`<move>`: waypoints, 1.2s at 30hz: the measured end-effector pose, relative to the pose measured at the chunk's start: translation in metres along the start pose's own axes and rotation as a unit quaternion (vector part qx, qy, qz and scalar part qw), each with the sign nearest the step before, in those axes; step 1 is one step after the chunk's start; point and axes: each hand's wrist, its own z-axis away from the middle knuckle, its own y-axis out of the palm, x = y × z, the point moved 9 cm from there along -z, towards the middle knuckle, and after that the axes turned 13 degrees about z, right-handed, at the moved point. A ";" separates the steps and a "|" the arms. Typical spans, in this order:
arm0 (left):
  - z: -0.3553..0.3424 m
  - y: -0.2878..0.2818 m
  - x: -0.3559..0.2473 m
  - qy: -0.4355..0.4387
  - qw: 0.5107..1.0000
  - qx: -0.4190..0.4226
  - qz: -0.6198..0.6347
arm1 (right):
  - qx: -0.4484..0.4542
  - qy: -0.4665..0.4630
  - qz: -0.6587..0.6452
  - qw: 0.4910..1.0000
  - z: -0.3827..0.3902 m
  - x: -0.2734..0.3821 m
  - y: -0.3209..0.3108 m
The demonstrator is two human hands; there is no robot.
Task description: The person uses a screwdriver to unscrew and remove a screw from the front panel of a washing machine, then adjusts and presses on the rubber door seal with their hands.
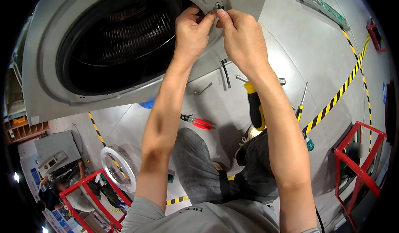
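Metal part: it is small and shiny (pixel 218 4), at the right side of the machine's round opening; it stands just at the far side of your fingertips, and its near end is covered by them.
Right hand: your right hand (pixel 246 35) grasps this part between thumb and bent index finger; the other fingers are folded into the palm.
Left hand: your left hand (pixel 189 37) comes from the left, with thumb tip just beside the same part; some fingers go behind the edge of the opening, so I cannot tell if they grip something.
Machine: the grey front (pixel 45 102) fills the far left, tilted in your view, with the ribbed drum (pixel 131 38) dark inside.
Floor tools: between your forearms lie the red pliers (pixel 201 123), near, and the small wrench (pixel 203 88), farther; a black bent tool (pixel 226 75) lies to the right of the wrench.
Right forearm: beside it is a yellow and black handle (pixel 255 106), partly hidden; to the right of the forearm is the screwdriver (pixel 303 100).
Left side: the round door (pixel 105 164) stands near a red frame (pixel 75 189).
Right side: striped tape (pixel 337 98) crosses the floor, and a red stand (pixel 348 136) is at the near right.
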 end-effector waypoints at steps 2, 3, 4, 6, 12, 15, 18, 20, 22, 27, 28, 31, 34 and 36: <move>-0.001 0.002 0.003 -0.012 1.000 0.007 -0.007 | 0.032 0.048 -0.090 0.994 -0.005 -0.013 0.010; -0.001 0.001 0.003 -0.018 1.000 0.010 -0.010 | 0.049 0.071 -0.134 0.987 -0.005 -0.014 0.015; -0.001 0.000 0.001 -0.011 1.000 0.009 -0.013 | 0.113 0.114 -0.264 0.951 -0.003 -0.016 0.026; 0.000 0.000 -0.002 0.002 1.000 0.009 -0.021 | 0.231 0.191 -0.501 0.812 0.008 -0.011 0.040; 0.000 0.001 -0.003 -0.001 1.000 0.009 -0.005 | 0.309 0.211 -0.745 0.552 0.017 0.002 0.057; 0.001 -0.001 -0.002 -0.011 1.000 0.002 -0.025 | 0.287 0.221 -0.627 0.690 0.015 -0.009 0.048; 0.003 -0.003 0.001 -0.017 0.999 -0.031 -0.003 | 0.248 0.217 -0.439 0.836 0.019 -0.013 0.032; 0.002 -0.003 0.001 -0.019 0.999 -0.005 -0.034 | 0.223 0.209 -0.339 0.890 0.024 -0.015 0.016; 0.007 -0.004 0.000 -0.017 0.999 0.008 -0.045 | 0.208 0.206 -0.270 0.917 0.032 -0.018 0.003; 0.012 0.004 -0.003 0.010 1.000 0.013 -0.026 | 0.144 0.225 -0.206 0.941 0.046 -0.044 -0.038; 0.013 0.003 -0.002 0.008 0.999 0.016 -0.027 | 0.135 0.232 -0.207 0.941 0.051 -0.044 -0.046; 0.011 -0.004 0.000 0.001 0.999 0.015 -0.028 | 0.114 0.243 -0.188 0.945 0.064 -0.048 -0.065; 0.007 -0.011 0.000 0.018 0.997 0.040 -0.070 | 0.094 0.256 -0.170 0.947 0.077 -0.056 -0.082; 0.003 -0.013 0.002 0.022 0.996 0.042 -0.069 | 0.064 0.251 -0.165 0.952 0.086 -0.057 -0.095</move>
